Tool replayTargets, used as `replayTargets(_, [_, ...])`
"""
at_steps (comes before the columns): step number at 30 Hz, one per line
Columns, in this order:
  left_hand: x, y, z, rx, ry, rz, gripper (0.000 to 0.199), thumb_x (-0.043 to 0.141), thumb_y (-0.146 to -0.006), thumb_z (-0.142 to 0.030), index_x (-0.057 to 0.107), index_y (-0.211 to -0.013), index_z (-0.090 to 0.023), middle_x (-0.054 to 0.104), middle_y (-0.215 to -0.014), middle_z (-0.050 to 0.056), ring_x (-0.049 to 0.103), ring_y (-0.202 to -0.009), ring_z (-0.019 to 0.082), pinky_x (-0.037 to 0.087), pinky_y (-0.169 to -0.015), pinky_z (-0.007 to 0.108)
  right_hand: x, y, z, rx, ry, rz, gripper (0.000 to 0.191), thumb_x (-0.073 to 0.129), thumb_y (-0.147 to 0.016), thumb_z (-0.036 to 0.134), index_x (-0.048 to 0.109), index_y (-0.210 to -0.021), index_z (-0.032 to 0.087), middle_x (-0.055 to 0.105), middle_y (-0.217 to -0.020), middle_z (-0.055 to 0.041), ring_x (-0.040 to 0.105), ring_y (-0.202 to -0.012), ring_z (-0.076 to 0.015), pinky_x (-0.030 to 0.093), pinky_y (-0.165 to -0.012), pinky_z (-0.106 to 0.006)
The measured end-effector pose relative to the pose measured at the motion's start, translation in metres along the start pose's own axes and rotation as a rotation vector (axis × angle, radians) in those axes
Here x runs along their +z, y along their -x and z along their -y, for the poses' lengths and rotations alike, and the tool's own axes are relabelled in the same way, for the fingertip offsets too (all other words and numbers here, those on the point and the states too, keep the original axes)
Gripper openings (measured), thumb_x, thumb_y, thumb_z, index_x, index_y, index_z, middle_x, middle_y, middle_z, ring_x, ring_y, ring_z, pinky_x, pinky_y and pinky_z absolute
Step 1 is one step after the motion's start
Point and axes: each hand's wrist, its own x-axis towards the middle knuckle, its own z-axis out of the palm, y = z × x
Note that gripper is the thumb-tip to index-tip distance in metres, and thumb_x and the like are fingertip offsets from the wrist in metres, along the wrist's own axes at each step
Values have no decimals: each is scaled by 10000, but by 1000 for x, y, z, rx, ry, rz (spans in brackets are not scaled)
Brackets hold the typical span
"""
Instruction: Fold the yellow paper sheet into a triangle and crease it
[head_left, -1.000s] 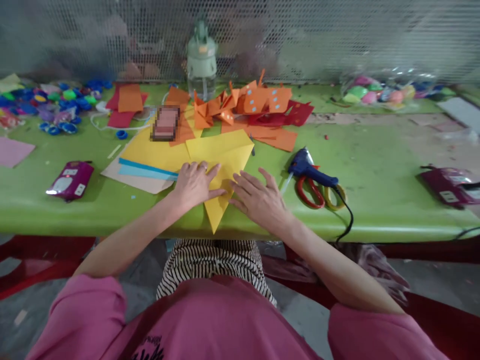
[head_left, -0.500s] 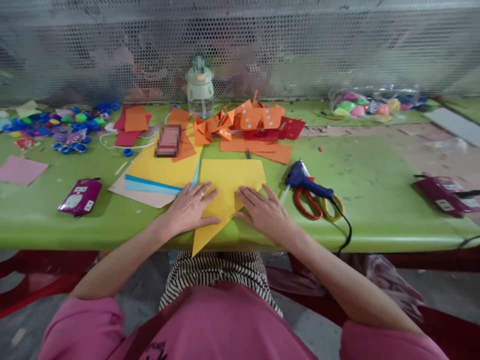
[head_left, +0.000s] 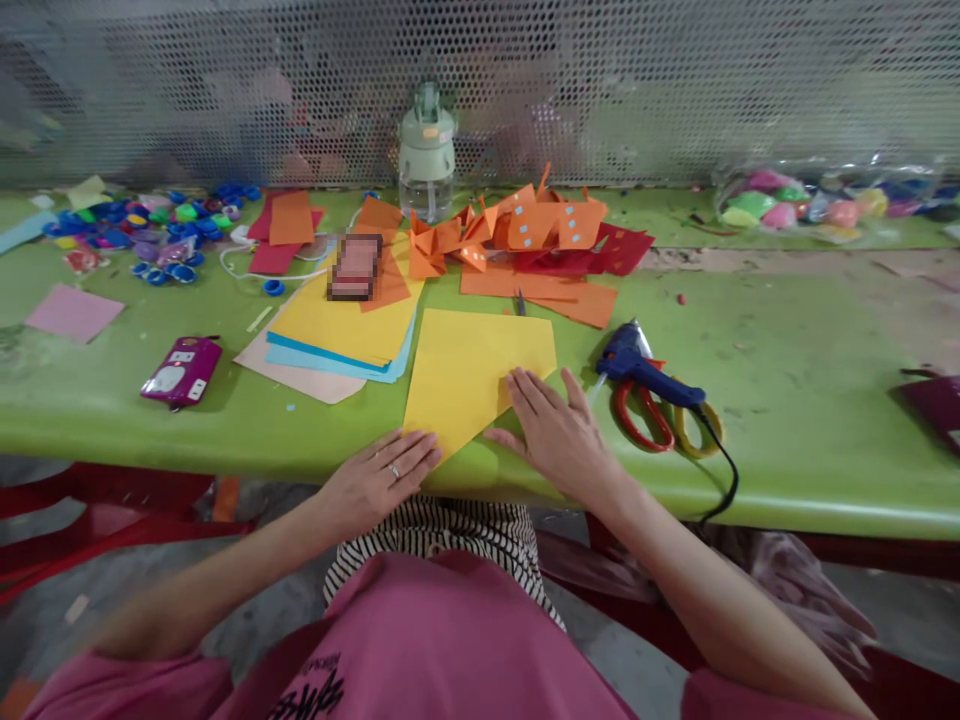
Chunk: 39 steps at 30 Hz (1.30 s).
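A sheet of yellow paper (head_left: 472, 370) with a slanted right edge lies at the front of the green table. My left hand (head_left: 386, 472) is at its near corner by the table edge. Its fingers are together over the corner, hiding the tip, and its thumb is out of sight under the hand or paper. My right hand (head_left: 559, 430) rests along the slanted edge, fingers stretched out and thumb apart, fingertips touching the paper. To its right, a blue glue gun (head_left: 649, 370) lies across scissors with red and yellow handles (head_left: 697, 432).
Left are stacked coloured sheets (head_left: 337, 325) and a purple power strip (head_left: 182, 372). Behind the paper are folded orange paper pieces (head_left: 525, 222) and a water bottle (head_left: 427, 150). Small blue plastic pieces (head_left: 150, 220) lie at the back left. A bag of coloured balls (head_left: 795, 205) sits back right.
My left hand has slid from the sheet's left side down to its near corner, covering the tip. My right hand stays on the slanted edge. The view has shifted a little.
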Motion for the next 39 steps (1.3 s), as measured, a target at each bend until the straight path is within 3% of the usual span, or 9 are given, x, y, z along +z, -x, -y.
replayTargets(4, [5,1,2,-14,-39,-74,468,517,-1002,-207,487,-1465,-145,566,-1488,101,491,-1420,215,334,-1241,407,-5,-2,16,-55,-60,-16,796,294,-975,669,412,-1525,107,513,-1516,-201,508,-1393,-350,230,-1215,-648])
replayTargets(7, [3,-6,4,-35,-49,-92,470,542,-994,-237,505,-1452,-143,580,-1471,114,538,-1378,229,358,-1224,423,-5,-1,33,-275,-174,26,826,235,-944,737,380,-1548,193,485,-1560,-104,450,-1450,-270,234,-1251,-556])
replayTargets(9, [2,-8,4,-27,-42,-106,467,551,-987,-238,517,-1444,-144,602,-1446,119,561,-1354,235,360,-1220,425,-2,1,38,-310,-213,56,869,204,-928,768,378,-1547,183,469,-1573,-94,429,-1466,-238,253,-1256,-506])
replayTargets(15, [7,-2,6,6,8,-141,439,580,-964,-201,561,-1397,-134,637,-1405,117,563,-1351,235,286,-1259,441,0,5,28,-55,-129,82,964,183,-908,786,338,-1558,92,406,-1597,-168,373,-1497,-293,220,-1254,-562])
replayTargets(19, [6,0,5,-3,18,-139,436,587,-959,-189,564,-1392,-137,641,-1404,104,573,-1342,227,249,-1275,426,-3,1,25,-23,-99,63,983,183,-905,793,376,-1536,63,461,-1555,-200,420,-1467,-312,180,-1254,-609])
replayTargets(24, [3,0,3,-14,11,-142,404,572,-968,-187,584,-1368,-136,640,-1403,111,577,-1340,222,245,-1278,416,-3,-9,8,146,-30,48,965,244,-927,768,448,-1480,4,520,-1483,-277,492,-1408,-368,231,-1226,-621])
replayTargets(27, [3,1,3,-7,13,-147,456,589,-958,-183,549,-1410,-134,651,-1386,122,574,-1345,231,264,-1273,434,-6,-12,4,163,-19,38,990,263,-905,793,466,-1465,1,532,-1467,-285,515,-1388,-374,251,-1225,-592])
replayTargets(35, [4,9,0,1,-15,-123,434,591,-969,-194,556,-1400,-159,626,-1421,97,560,-1360,225,273,-1271,449,7,-16,-12,253,-40,-14,982,261,-918,780,415,-1498,2,546,-1446,-305,527,-1361,-419,221,-1197,-665])
replayTargets(39, [-1,6,-2,-24,-25,-145,448,578,-980,-221,526,-1419,-142,651,-1388,101,589,-1328,216,311,-1252,444,-7,-21,-17,295,-36,12,1013,308,-913,775,364,-1512,-40,460,-1501,-342,464,-1405,-445,255,-1174,-676])
